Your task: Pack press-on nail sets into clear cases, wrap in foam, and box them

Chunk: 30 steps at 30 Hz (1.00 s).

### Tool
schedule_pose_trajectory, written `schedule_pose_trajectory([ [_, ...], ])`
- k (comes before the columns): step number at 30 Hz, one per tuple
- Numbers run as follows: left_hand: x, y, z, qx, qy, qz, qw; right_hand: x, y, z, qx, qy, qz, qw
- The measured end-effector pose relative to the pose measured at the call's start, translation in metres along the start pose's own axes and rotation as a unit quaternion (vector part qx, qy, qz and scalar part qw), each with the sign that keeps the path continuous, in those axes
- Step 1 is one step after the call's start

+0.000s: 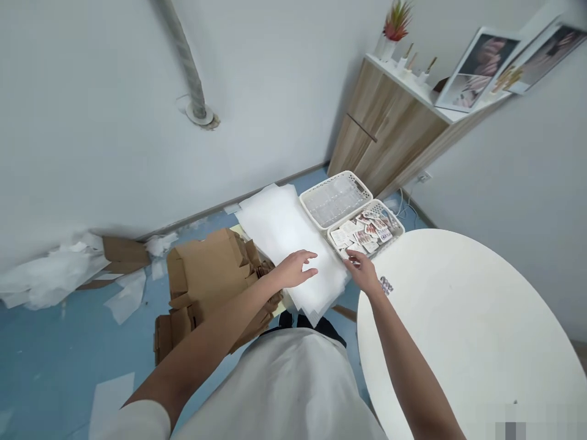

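My left hand (296,269) hovers over a stack of thin white sheets (279,214), thumb and fingers apart, with nothing in it. At the near corner of a white basket (398,230), my right hand (362,270) has its fingers bent and slightly apart. No held thing shows in it, and whether it touches the basket rim I cannot tell. Inside that basket lie many small printed cards (362,237), some showing nail-like patterns. Behind it, a second white basket (306,206) contains clear plastic pieces (334,198).
Flattened brown cardboard boxes (211,269) are piled left of the sheets. A round white table (458,330) stands at right, a small patterned item (386,285) at its edge. A wooden cabinet (389,116) is behind the baskets. Crumpled white wrapping (55,269) lies along the wall.
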<state>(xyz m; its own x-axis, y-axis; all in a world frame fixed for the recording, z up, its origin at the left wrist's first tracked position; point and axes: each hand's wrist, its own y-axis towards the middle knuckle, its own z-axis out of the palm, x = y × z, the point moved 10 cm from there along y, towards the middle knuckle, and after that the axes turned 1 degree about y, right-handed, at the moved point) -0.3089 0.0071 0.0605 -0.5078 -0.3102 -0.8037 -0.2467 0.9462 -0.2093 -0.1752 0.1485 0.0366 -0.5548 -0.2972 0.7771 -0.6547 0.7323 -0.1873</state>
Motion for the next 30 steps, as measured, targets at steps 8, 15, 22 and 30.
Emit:
schedule_pose_trajectory([
  [8,0.025,0.140,-0.022,-0.015,-0.108,-0.107,0.988,-0.002,0.158,-0.015,-0.023,0.023,-0.016,0.999],
  [15,0.063,0.241,-0.013,-0.070,-0.360,-0.189,0.911,-0.023,0.267,-0.012,-0.080,0.001,-0.062,0.995],
  [22,0.077,0.272,0.002,-0.102,-0.479,-0.212,0.846,-0.028,0.305,0.002,-0.076,0.015,-0.068,0.995],
  [30,0.077,0.263,0.002,-0.145,-0.530,-0.220,0.806,-0.008,0.275,0.010,-0.069,0.000,-0.062,0.996],
])
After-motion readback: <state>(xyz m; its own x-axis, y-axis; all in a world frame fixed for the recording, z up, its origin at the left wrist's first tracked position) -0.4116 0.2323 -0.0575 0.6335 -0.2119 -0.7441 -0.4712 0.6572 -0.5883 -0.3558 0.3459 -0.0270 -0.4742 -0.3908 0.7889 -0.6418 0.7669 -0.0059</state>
